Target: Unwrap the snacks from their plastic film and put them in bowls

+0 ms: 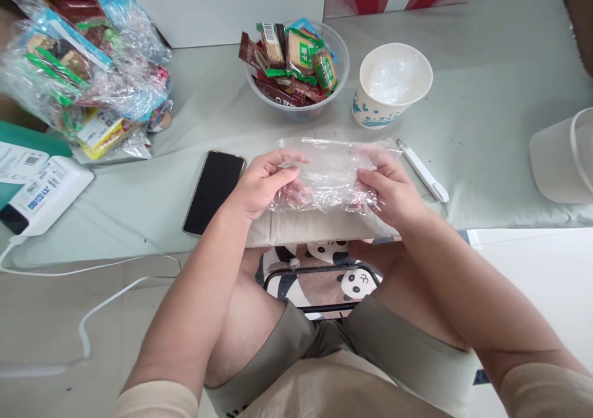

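A clear plastic bag (327, 174) is stretched flat between my hands, just above the front part of the table. My left hand (265, 182) grips its left end, thumb on top and fingers beneath, seen through the film. At the other end my right hand (388, 186) pinches it the same way. Close to my right hand lies a white utility knife (424, 172). A black phone (214, 192) rests beside my left hand. Behind the bag stand a clear round bowl (344, 75) of wrapped snacks (301, 54) and a paper cup (380, 117) with crumpled clear plastic inside.
A pile of packaged snacks in clear wrapping (92, 66) sits at the back left, near a white box-shaped device (50, 189) with a cable. White boxes (231, 4) line the back. A white bucket (556, 158) stands at the right edge. The table's front edge runs under my forearms.
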{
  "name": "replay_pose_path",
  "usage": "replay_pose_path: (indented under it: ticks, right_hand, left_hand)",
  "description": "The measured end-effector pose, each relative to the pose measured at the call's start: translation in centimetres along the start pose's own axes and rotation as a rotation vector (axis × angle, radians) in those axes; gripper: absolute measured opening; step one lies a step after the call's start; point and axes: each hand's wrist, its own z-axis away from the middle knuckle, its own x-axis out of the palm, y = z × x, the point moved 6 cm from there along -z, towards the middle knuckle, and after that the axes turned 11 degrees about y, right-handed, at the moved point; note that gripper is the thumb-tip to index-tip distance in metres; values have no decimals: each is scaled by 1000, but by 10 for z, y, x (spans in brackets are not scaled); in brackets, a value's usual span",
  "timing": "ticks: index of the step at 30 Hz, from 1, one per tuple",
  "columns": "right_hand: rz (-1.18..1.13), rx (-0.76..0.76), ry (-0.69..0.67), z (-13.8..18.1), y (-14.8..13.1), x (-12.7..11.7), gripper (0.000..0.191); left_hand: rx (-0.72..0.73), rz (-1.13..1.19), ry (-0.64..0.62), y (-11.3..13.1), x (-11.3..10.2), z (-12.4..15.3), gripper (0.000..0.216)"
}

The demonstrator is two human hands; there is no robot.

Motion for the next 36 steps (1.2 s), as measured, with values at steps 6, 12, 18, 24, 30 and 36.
replay_pose_path:
  ticks: [6,12,18,24,30,36]
  right_hand:
    - [-44,-73,-23,0,-8,-2,36]
    - [364,-235,59,1,-9,-8,47]
    - [241,-44,-91,1,-1,-1,41]
    - [10,167,-297,8,5,10,58]
    - [217,198,-544,27,10,37,16]
    - [258,155,-389,18,13,28,8]
  left_hand:
    - [-15,126,-1,4,-2,-4,14]
    - [135,-25,27,1,-3,-9,25]
    - [215,35,30,5,-2,-6,29]
    - [210,-33,-134,12,11,3,27]
    - [250,-141,-4,6,8,-5,31]
    - [733,-402,314,31,2,17,20]
